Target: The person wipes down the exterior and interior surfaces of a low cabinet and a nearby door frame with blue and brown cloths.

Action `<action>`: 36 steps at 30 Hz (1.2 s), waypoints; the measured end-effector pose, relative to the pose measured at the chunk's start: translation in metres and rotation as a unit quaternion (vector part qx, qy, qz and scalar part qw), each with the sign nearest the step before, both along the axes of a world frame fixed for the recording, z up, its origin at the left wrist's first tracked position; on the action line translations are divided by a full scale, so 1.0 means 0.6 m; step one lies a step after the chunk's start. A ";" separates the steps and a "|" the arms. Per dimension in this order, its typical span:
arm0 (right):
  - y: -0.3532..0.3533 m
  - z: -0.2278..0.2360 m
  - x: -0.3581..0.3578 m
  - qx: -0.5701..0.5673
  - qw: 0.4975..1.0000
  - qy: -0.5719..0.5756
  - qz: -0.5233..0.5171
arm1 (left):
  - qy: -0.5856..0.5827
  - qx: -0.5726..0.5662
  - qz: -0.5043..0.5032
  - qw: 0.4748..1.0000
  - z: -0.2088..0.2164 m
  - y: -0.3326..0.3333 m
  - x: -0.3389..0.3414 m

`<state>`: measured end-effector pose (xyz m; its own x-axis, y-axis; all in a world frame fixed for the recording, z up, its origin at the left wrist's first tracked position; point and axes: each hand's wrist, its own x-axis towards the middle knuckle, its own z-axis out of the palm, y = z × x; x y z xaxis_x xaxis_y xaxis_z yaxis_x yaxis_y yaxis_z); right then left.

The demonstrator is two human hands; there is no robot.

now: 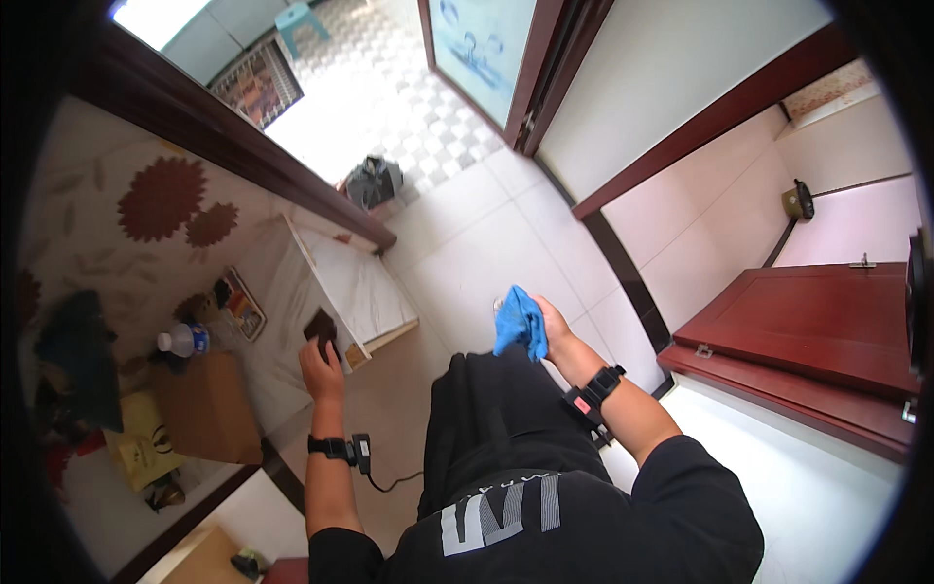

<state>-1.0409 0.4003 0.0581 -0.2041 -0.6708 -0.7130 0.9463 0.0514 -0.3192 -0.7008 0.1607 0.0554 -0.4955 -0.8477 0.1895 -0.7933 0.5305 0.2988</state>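
A crumpled blue cloth [520, 323] hangs from my right hand [556, 328], which is closed around its edge in front of my body. My left hand [320, 370] is over the marble-patterned surface of a low cabinet [355, 292]. Its fingers are bent around a small, flat, dark brown object [321, 329], whose kind I cannot make out. The object is at the cabinet's near corner, and whether it rests on the top or is lifted I cannot tell.
On my left stand a clear plastic bottle [183, 340], a cardboard box [204, 404] and a yellow bag [144, 440]. A dark bag [374, 182] sits by the doorway ahead. A red wooden door panel [798, 326] is on my right; a blue stool [300, 24] stands far off.
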 end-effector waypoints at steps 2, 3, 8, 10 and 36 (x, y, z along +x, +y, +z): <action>0.045 0.048 -0.027 -0.022 0.999 0.040 0.021 | 0.005 0.084 0.060 0.995 -0.003 0.010 0.023; 0.046 0.053 -0.024 0.009 0.998 0.061 -0.017 | 0.036 0.105 0.094 0.989 -0.008 -0.002 0.039; 0.111 0.115 -0.084 0.006 0.990 0.139 -0.020 | 0.173 0.140 0.166 0.961 0.022 0.049 0.082; 0.088 0.122 -0.073 0.061 0.987 0.137 -0.057 | 0.202 0.129 0.179 0.954 0.037 0.042 0.108; -0.264 0.309 -0.088 -0.135 0.935 0.130 0.302 | -0.084 0.199 0.198 0.956 0.734 0.051 0.160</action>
<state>-1.0934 0.2419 0.2434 0.1273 -0.8677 -0.4805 0.6597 0.4358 -0.6123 -0.6050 0.1916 0.4957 -0.1162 -0.9635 -0.2413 -0.9628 0.0495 0.2658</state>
